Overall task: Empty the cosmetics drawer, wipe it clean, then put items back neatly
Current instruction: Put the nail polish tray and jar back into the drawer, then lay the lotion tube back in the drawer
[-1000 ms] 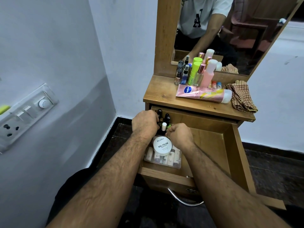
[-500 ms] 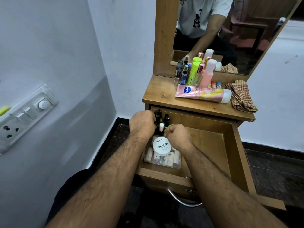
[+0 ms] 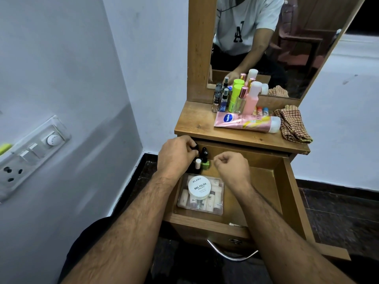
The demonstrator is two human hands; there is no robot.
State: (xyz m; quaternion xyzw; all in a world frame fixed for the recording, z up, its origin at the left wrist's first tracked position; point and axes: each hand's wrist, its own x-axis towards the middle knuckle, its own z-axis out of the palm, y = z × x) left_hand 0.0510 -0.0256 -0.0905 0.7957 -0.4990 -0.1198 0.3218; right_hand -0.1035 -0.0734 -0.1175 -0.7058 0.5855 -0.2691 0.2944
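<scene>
polish bottles [image 3: 202, 160]: centre frame, small glass, light, slick, breakable; take by caps.
L hand [image 3: 176, 155]: pinching black cap.
R hand [image 3: 231, 167]: curled, apparently empty.

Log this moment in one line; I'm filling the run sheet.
stage: restocking drawer | left hand: on black-capped bottles | right hand: closed, nothing visible | clear box: front-left

Both forearms reach forward from the bottom of the view, bare, angled inward toward each other. Left hand [image 3: 176, 155] back-up, knuckles toward camera, fingers [image 3: 191, 143] curled tight and pinching something small and dark at the tips. Right hand [image 3: 231, 167] just beside it, apart, a loose fist with thumb against the index finger; whether it holds anything cannot be told. Wrists straight.
</scene>
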